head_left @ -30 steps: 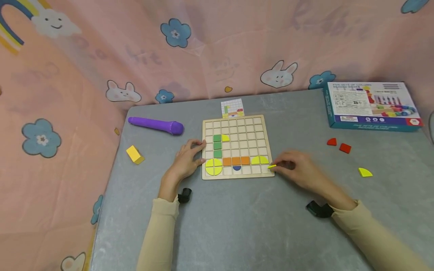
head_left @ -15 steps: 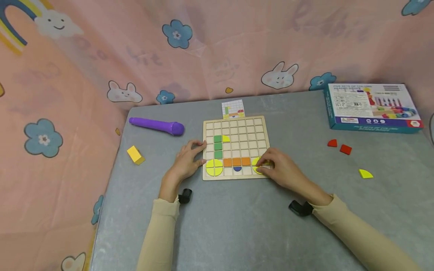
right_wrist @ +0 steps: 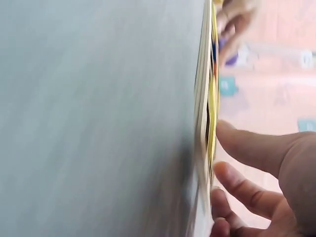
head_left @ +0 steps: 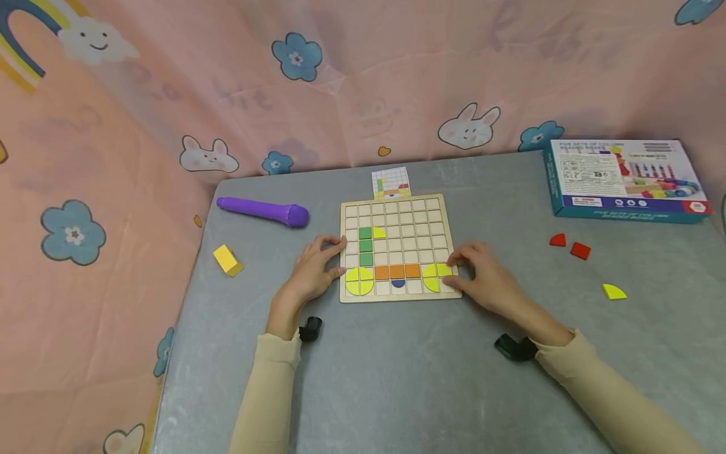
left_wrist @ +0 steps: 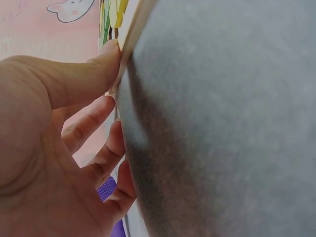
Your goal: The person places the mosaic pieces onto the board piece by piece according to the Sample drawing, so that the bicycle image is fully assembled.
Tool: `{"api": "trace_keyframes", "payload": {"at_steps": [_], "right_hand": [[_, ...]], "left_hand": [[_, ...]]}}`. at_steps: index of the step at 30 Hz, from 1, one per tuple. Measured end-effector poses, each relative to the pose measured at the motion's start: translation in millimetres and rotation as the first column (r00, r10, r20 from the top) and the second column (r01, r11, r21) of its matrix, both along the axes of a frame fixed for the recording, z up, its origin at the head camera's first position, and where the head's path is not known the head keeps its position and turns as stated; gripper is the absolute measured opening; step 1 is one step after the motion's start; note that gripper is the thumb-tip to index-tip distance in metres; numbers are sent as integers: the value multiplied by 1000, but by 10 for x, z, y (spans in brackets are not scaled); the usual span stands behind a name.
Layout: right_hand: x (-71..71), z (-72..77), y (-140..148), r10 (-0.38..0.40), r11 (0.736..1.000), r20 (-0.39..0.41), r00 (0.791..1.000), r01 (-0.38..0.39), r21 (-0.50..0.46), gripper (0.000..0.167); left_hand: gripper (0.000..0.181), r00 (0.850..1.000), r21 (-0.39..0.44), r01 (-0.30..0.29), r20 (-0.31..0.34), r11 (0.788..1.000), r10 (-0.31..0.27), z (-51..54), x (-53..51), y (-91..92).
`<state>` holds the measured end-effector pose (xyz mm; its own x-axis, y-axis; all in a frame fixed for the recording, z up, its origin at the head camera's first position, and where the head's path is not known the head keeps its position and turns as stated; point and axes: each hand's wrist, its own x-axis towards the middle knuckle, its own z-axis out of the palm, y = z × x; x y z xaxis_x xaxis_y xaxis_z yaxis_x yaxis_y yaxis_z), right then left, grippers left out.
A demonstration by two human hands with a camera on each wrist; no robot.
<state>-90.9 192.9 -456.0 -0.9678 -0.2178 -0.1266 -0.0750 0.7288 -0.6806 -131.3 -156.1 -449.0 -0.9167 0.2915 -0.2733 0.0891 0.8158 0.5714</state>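
A wooden grid board point(head_left: 403, 243) lies on the grey table. Several yellow quarter-circle tiles form a disc point(head_left: 359, 282) at its lower left. Three more make a partial disc point(head_left: 431, 277) at its lower right. Green squares point(head_left: 365, 246), a lone yellow quarter point(head_left: 379, 233), orange squares point(head_left: 397, 271) and a blue half-circle point(head_left: 398, 284) also sit in cells. My left hand point(head_left: 312, 268) rests its thumb and fingertips against the board's left edge. Over the right edge, my right hand point(head_left: 490, 277) has thumb and fingers apart beside the yellow tiles, with nothing visible between them.
Loose on the right lie a red quarter point(head_left: 558, 240), a red square point(head_left: 580, 251) and a yellow quarter point(head_left: 614, 291). Behind are a pattern card point(head_left: 390, 182) and a box point(head_left: 626, 180). A purple microphone-shaped object point(head_left: 263, 212) and yellow block point(head_left: 228, 260) lie left.
My right hand carried a yellow quarter onto the board's lower right, let it go there beneath the other two, and drew back slightly to the right. The left hand stayed at the edge.
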Motion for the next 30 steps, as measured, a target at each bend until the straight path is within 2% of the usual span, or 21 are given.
{"api": "trace_keyframes", "payload": {"at_steps": [10, 17, 24, 30], "right_hand": [[181, 26, 909, -122, 990, 22, 992, 120, 79, 41], [390, -18, 1518, -250, 952, -34, 968, 252, 175, 36], [531, -56, 1768, -397, 897, 5, 918, 387, 214, 47], [631, -71, 1862, -435, 867, -10, 900, 422, 267, 44]], "left_hand": [[66, 1000, 6, -6, -8, 1000, 6, 19, 1, 7], [66, 1000, -4, -6, -2, 1000, 6, 17, 2, 3], [66, 1000, -5, -7, -5, 1000, 7, 14, 3, -2], [66, 1000, 2, -5, -4, 1000, 5, 29, 9, 8]]}}
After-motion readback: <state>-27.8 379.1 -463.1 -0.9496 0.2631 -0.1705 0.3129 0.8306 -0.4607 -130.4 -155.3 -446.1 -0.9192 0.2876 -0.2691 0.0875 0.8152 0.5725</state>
